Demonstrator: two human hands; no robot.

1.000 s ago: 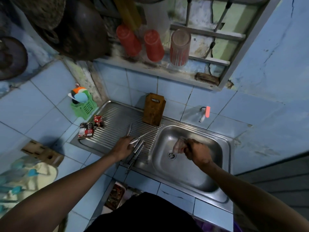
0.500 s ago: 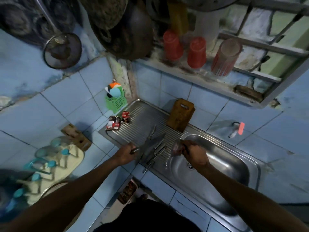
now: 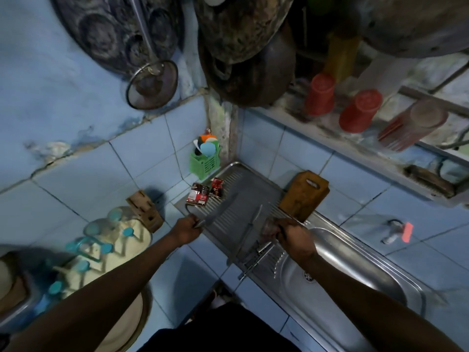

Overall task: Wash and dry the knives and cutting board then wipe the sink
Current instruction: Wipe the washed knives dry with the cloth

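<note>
A: Item one: large knife (image 3: 220, 209). A second ago it lay with the others on the drainboard (image 3: 241, 189); now our left hand (image 3: 186, 228) grips its handle, with the blade angled up over the drainboard's left end.

B: Logged. Item two: right hand (image 3: 291, 233), fingers curled round a pale cloth (image 3: 269, 228), has come out of the sink basin (image 3: 355, 270) to the drainboard's near edge.

A: Item three: remaining knives (image 3: 253, 243), still heaped at that near edge beside the basin.

B: Item four: wooden cutting board (image 3: 304, 193), unmoved, propped against the tiles at the drainboard's back edge.

A: We judge the large knife is next for wiping; the knife block (image 3: 145, 209) waits on the counter's left corner.

B: Sink wipe not yet begun.
</note>
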